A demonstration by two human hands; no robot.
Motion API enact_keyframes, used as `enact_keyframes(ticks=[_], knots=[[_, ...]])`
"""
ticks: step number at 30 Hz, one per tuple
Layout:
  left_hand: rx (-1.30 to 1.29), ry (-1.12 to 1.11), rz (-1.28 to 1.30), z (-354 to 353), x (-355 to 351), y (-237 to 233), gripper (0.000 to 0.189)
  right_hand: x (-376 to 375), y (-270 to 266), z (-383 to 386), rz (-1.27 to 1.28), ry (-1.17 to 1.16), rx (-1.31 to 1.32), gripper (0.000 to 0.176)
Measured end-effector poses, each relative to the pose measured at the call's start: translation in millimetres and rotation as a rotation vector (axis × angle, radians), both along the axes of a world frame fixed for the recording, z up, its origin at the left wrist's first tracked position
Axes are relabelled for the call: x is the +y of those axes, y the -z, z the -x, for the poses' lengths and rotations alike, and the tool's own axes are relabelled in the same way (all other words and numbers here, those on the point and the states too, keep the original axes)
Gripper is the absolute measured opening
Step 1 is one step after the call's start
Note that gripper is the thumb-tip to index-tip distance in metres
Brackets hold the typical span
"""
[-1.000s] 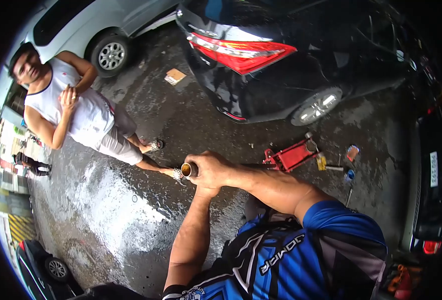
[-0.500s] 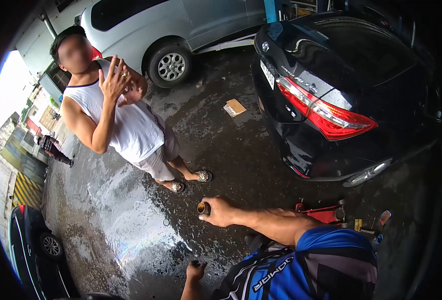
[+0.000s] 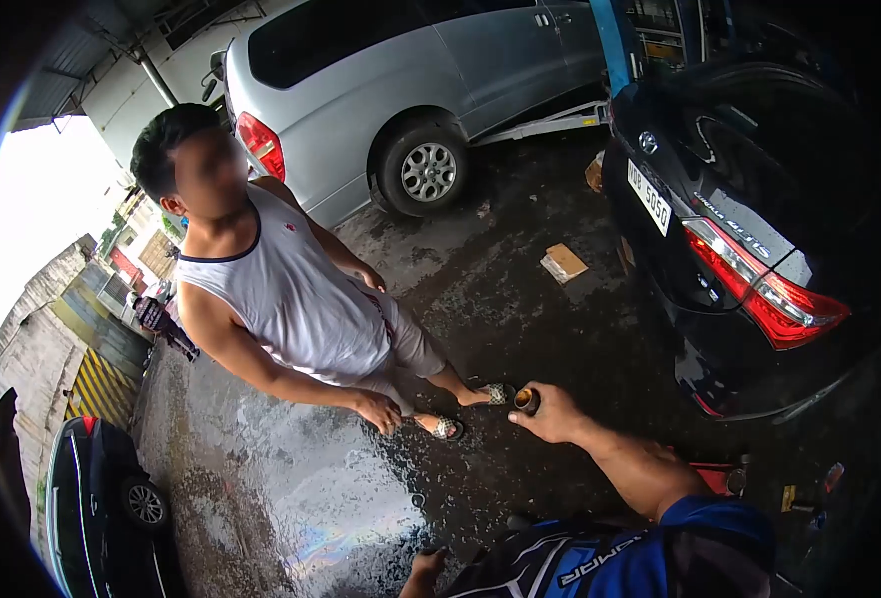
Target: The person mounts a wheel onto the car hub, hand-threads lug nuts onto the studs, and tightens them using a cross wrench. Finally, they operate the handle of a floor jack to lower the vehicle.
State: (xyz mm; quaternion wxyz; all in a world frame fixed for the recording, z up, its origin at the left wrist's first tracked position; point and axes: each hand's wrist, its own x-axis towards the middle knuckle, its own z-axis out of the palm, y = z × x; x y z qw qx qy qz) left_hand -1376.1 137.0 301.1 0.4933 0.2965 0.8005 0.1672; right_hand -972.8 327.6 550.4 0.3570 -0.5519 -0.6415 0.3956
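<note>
A small dark round container (image 3: pixel 527 401), amber-brown inside its open top, is held by my right hand (image 3: pixel 552 415), stretched out above the wet dark ground. My left hand (image 3: pixel 427 564) is low at the bottom edge, beside my blue and black shirt (image 3: pixel 630 563), and only part of it shows; its fingers are too dark to make out. A person in a white sleeveless top (image 3: pixel 311 289) and light shorts stands just left of the container, both arms lowered.
A silver van (image 3: pixel 351 90) stands behind the person. The black car (image 3: pixel 759 249) is on the right, with a red jack (image 3: pixel 716 476) below it. Cardboard (image 3: pixel 563 263) lies on the ground. Another dark car (image 3: pixel 91 498) and a distant person (image 3: pixel 164 324) are at left.
The person in white has lowered both raised hands. The view has shifted, so the van, cars and my right hand with the container appear farther right.
</note>
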Motion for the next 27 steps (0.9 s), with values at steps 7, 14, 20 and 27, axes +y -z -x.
enact_keyframes(ticks=[7,14,20,27], knots=[[0.205,0.231,-0.016,46.4,167.7,-37.7,0.054,63.8,-1.5,18.2,0.05,0.196,-0.099,0.036],[0.242,0.559,-0.247,9.1,322.0,-3.0,0.055,131.1,21.5,35.3,0.072,0.16,-0.105,0.034],[0.294,1.025,-0.248,-45.1,454.2,-12.7,0.048,223.7,47.3,18.1,0.057,0.264,-0.091,0.032],[0.093,0.702,-0.033,-82.9,521.7,-117.0,0.071,318.1,60.9,-27.0,0.041,0.377,-0.082,0.031]])
